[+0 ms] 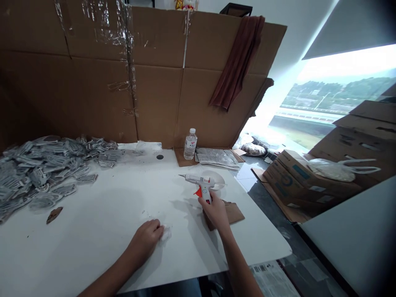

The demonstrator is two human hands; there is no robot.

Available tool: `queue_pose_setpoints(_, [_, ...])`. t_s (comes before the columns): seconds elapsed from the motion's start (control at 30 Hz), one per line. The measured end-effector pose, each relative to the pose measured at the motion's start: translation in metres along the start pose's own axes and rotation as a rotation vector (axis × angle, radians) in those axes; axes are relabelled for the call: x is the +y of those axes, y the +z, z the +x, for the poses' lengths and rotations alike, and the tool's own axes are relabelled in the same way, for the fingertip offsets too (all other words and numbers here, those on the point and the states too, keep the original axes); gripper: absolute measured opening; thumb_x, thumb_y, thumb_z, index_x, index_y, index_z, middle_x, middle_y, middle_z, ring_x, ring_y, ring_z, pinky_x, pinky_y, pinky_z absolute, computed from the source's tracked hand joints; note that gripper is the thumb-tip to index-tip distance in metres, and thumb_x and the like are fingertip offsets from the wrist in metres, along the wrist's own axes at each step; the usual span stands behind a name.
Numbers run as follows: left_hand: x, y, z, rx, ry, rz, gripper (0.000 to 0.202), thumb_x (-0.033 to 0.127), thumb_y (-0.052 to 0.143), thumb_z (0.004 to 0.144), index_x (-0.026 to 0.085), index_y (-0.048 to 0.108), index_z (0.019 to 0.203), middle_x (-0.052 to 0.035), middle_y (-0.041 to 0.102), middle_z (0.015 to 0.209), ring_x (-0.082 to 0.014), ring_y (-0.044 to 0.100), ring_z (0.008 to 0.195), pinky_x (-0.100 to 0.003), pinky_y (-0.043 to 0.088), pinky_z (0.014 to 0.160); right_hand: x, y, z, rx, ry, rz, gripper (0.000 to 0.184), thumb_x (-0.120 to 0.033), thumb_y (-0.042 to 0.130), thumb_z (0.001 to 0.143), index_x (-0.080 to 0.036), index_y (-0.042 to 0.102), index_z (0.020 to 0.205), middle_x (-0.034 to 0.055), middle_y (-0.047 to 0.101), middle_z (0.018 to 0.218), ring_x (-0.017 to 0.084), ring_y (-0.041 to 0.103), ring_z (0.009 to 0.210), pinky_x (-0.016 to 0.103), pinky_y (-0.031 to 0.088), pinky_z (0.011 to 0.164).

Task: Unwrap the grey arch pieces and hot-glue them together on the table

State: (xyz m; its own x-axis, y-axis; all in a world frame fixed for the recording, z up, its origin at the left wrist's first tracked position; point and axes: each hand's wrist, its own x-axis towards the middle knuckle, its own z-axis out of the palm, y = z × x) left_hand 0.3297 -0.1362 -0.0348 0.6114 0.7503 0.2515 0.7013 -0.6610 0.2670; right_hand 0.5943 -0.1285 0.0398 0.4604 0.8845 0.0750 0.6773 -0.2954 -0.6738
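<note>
Glue gun (201,180), white w/ orange trigger, is sitting in the R hand (215,212), which is closed round its grip, fingers wrapping it from below. Barrel's long axis is running roughly L–R across the bench (93,235), nozzle tip (181,175) pointing L toward the heap of packets, so R hand is by far the nearer one. L hand (145,239) is lying well apart, closer to the camera, curled over or just beside a white tissue wad (166,234); can't tell if it's actually gripping it. Under the R hand a brown cardboard scrap (231,214) is lying near the bench edge, and a clear round disc (214,181) is showing behind the gun. Bench is white, w/ grey foil-like packets (40,173) heaped along its L side and a small brown scrap (54,215) lying just off them. Further back, a water bottle (190,144) is standing on a cardboard sheet beside a stack of papers (216,157). Taped cardboard wall (157,82) is rising behind, a brown cloth (238,62) hanging off it. Over on the R, cardboard boxes (297,181) and a plastic bag (332,170) are sitting by a bright window (324,99).
</note>
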Motion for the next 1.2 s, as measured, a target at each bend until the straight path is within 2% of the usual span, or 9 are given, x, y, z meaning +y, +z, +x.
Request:
queue_pose_setpoints(0.27, [-0.098, -0.037, 0.143, 0.088, -0.149, 0.109, 0.032, 0.01, 0.04, 0.087, 0.014, 0.062, 0.064, -0.0072, 0.055, 0.071, -0.0162, 0.05, 0.064, -0.029, 0.036, 0.065, -0.001, -0.028, -0.011, 0.022, 0.037, 0.145, 0.026, -0.045, 0.054, 0.07, -0.021, 0.044, 0.067, -0.0022, 0.051, 0.059, 0.014, 0.046, 0.058, 0.026, 0.031, 0.054])
queue_pose_setpoints(0.5, [-0.049, -0.015, 0.065, -0.014, 0.467, -0.039, 0.021, 0.028, 0.045, 0.095, 0.021, 0.065, 0.096, -0.0039, 0.062, 0.082, -0.0149, 0.051, 0.073, -0.027, 0.037, 0.07, 0.009, -0.047, -0.024, 0.034, 0.029, 0.178, 0.028, -0.047, 0.055, 0.069, -0.02, 0.051, 0.067, -0.0001, 0.052, 0.061, 0.014, 0.046, 0.06, 0.025, 0.034, 0.054])
queue_pose_setpoints(0.6, [-0.047, -0.006, 0.048, -0.134, 0.594, -0.158, 0.024, 0.03, 0.042, 0.098, 0.02, 0.061, 0.088, -0.0003, 0.059, 0.073, -0.0118, 0.05, 0.066, -0.024, 0.038, 0.068, 0.01, -0.046, -0.029, -0.02, 0.051, 0.22, 0.028, -0.046, 0.054, 0.07, -0.019, 0.053, 0.071, -0.0004, 0.052, 0.063, 0.014, 0.046, 0.06, 0.025, 0.035, 0.055])
queue_pose_setpoints(0.73, [-0.097, -0.033, 0.125, -0.08, 0.249, -0.164, 0.041, 0.037, 0.037, 0.098, 0.017, 0.054, 0.067, 0.0021, 0.048, 0.059, -0.0101, 0.044, 0.053, -0.022, 0.032, 0.052, 0.01, -0.041, -0.032, -0.041, 0.081, 0.258, 0.027, -0.046, 0.053, 0.073, -0.018, 0.052, 0.073, -0.0022, 0.049, 0.064, 0.013, 0.043, 0.059, 0.024, 0.034, 0.055])
queue_pose_setpoints(0.83, [-0.128, -0.055, 0.183, 0.001, 0.228, -0.134, 0.044, 0.032, 0.027, 0.099, 0.017, 0.059, 0.072, -0.0008, 0.05, 0.065, -0.0119, 0.044, 0.057, -0.024, 0.032, 0.054, 0.011, -0.041, -0.033, -0.093, 0.108, 0.272, 0.028, -0.046, 0.055, 0.072, -0.019, 0.051, 0.072, -0.0021, 0.05, 0.064, 0.013, 0.044, 0.06, 0.024, 0.035, 0.056])
queue_pose_setpoints(0.9, [-0.122, -0.056, 0.183, 0.028, 0.252, -0.122, 0.039, 0.032, 0.032, 0.098, 0.017, 0.062, 0.079, -0.0027, 0.054, 0.072, -0.013, 0.048, 0.064, -0.025, 0.034, 0.059, 0.013, -0.043, -0.033, -0.084, 0.118, 0.283, 0.028, -0.046, 0.055, 0.073, -0.019, 0.052, 0.071, -0.0017, 0.05, 0.063, 0.013, 0.045, 0.06, 0.024, 0.036, 0.056])
queue_pose_setpoints(1.0, [-0.077, -0.034, 0.125, -0.028, 0.353, -0.143, 0.024, 0.034, 0.046, 0.095, 0.02, 0.062, 0.083, 0.0002, 0.057, 0.071, -0.0118, 0.051, 0.064, -0.023, 0.036, 0.06, 0.017, -0.043, -0.031, -0.026, 0.112, 0.264, 0.031, -0.049, 0.053, 0.072, -0.019, 0.053, 0.071, -0.0011, 0.051, 0.064, 0.014, 0.045, 0.061, 0.024, 0.036, 0.056])
queue_pose_setpoints(1.1, [-0.028, -0.007, 0.067, -0.117, 0.794, -0.14, 0.015, 0.026, 0.046, 0.095, 0.023, 0.061, 0.093, -0.0004, 0.059, 0.072, -0.013, 0.051, 0.064, -0.027, 0.036, 0.061, 0.021, -0.041, -0.028, -0.058, 0.133, 0.238, 0.035, -0.054, 0.054, 0.069, -0.019, 0.053, 0.07, -0.0007, 0.051, 0.063, 0.014, 0.045, 0.061, 0.025, 0.036, 0.056])
queue_pose_setpoints(1.2, [-0.025, -0.004, 0.083, -0.092, 0.759, -0.09, 0.02, 0.026, 0.046, 0.094, 0.021, 0.06, 0.08, -0.0011, 0.056, 0.065, -0.0131, 0.049, 0.059, -0.027, 0.033, 0.055, 0.023, -0.038, -0.027, -0.095, 0.15, 0.255, 0.034, -0.053, 0.054, 0.071, -0.019, 0.053, 0.073, -0.0005, 0.053, 0.066, 0.014, 0.045, 0.061, 0.024, 0.036, 0.055])
